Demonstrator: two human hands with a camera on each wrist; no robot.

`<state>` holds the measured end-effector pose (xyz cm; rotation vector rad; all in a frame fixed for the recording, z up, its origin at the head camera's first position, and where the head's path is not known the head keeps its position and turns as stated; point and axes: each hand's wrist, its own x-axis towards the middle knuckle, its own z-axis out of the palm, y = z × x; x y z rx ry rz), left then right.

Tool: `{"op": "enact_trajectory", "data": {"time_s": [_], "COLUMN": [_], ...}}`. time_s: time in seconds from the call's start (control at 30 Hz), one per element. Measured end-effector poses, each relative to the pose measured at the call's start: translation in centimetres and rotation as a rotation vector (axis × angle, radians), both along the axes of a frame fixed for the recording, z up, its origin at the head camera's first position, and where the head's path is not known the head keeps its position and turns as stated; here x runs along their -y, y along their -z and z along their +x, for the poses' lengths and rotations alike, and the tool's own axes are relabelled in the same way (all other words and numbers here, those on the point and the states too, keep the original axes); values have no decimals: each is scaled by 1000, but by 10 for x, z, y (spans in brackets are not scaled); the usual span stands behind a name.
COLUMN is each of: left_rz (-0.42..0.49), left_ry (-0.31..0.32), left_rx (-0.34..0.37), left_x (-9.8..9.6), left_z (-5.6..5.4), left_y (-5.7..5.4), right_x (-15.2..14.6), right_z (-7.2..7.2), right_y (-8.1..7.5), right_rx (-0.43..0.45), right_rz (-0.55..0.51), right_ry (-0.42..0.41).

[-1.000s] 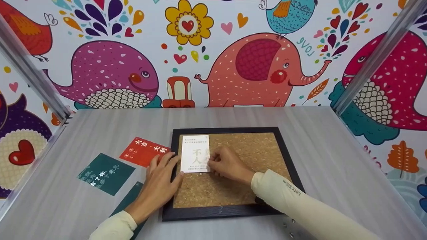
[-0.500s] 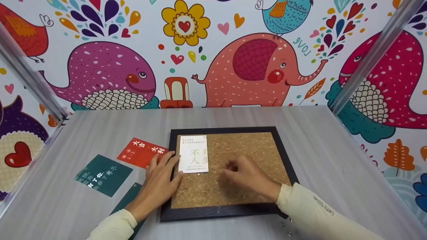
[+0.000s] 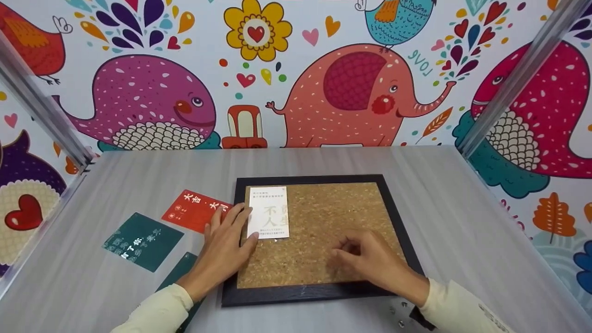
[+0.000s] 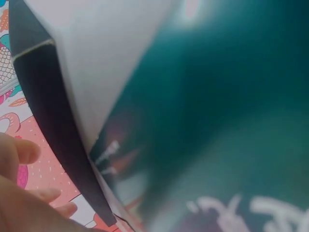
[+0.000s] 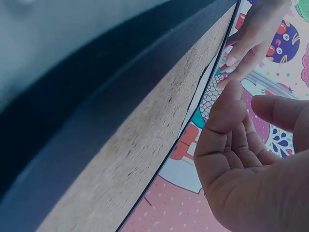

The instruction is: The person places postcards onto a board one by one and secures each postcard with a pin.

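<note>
A cork board (image 3: pixel 319 263) in a black frame (image 3: pixel 305 292) lies on the grey table. A white card (image 3: pixel 268 219) with printed characters lies at the cork's upper left. My left hand (image 3: pixel 222 252) rests over the frame's left side, its fingertips at the card's left edge. Over the lower right of the cork is my right hand (image 3: pixel 370 259). In the right wrist view, the right hand (image 5: pixel 236 164) has loosely bent fingers, with thumb and forefinger apart and nothing between them. The left wrist view shows part of the left hand (image 4: pixel 24 193) beside the dark frame edge (image 4: pixel 58 121).
Left of the board lie a red card (image 3: pixel 189 212) and a green card (image 3: pixel 143 243). Another green card (image 3: pixel 178 270) is partly under the left forearm. Several small shiny pieces (image 3: pixel 401 323) lie by the board's lower right corner. A patterned wall (image 3: pixel 277 92) stands behind.
My right hand has moved from the white card's right edge rightward and toward me, and its fingers have loosened. My left hand stays at the frame's left side with only a slight shift.
</note>
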<state>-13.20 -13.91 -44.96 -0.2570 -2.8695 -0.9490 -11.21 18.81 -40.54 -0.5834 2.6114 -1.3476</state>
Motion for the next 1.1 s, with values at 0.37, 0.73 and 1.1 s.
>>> {"op": "enact_trajectory", "data": {"time_s": [0.37,0.73,1.1], "left_rz": [-23,-75,-87], "left_ry": [35,51,80], "left_rx": [22,23,4], "left_x": [1,3,1], "left_z": [-5,-10,-13], "left_y": [2,3,4], "right_x": [-43,-87,-110], "right_z": [31,59,73], "right_y": [-5,0,11], "right_rx": [122,263,305], "right_rz": [-19,44,148], "right_ry": [29,148,85]}}
